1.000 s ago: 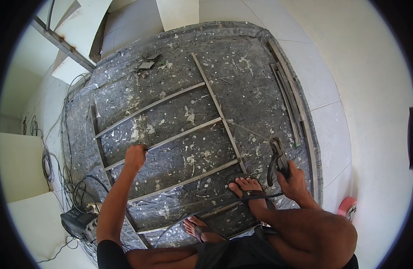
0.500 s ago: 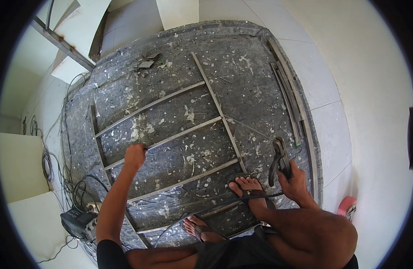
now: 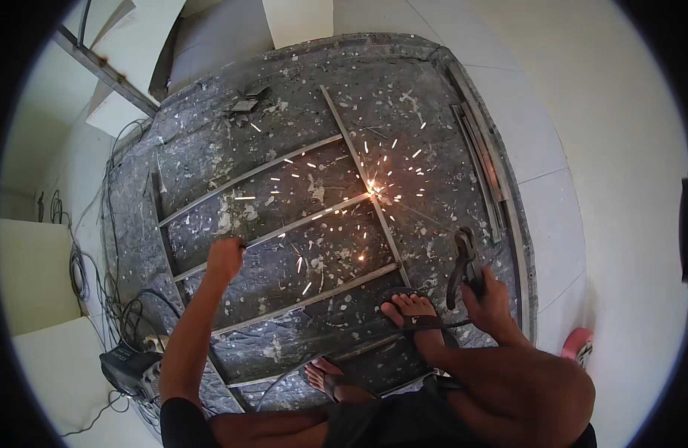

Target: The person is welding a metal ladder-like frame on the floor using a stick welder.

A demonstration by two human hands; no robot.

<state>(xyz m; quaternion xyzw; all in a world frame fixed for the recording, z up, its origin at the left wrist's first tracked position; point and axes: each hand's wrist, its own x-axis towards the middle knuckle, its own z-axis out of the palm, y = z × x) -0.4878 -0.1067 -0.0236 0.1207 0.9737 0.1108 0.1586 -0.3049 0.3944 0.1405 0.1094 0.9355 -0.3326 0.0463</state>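
Note:
A ladder-like grey metal frame (image 3: 331,112) lies on a paint-spattered mat. My left hand (image 3: 226,261) is closed on one of its crossbars (image 3: 292,225), left of the middle. My right hand (image 3: 487,302), at the lower right, grips a black and metal welding electrode holder (image 3: 467,261). A thin rod (image 3: 419,218) runs from the holder to the junction of that crossbar and the right side bar. Bright sparks (image 3: 372,187) spray out there, hiding the exact contact. My sandalled right foot (image 3: 422,328) is beside the frame's lower right, and my left foot (image 3: 325,377) is at the bottom middle.
Loose metal bars (image 3: 475,160) lie along the right, small metal plates (image 3: 247,104) at the back. A black welding machine (image 3: 131,366) and coiled cables (image 3: 79,276) are at left. A metal post (image 3: 112,78) with white panels stands at back left, a pink object (image 3: 575,345) at right.
Bright sparks now fly in all directions from the joint at the rod's tip, where there were none earlier. Both hands are nearly still; the holder has shifted very slightly.

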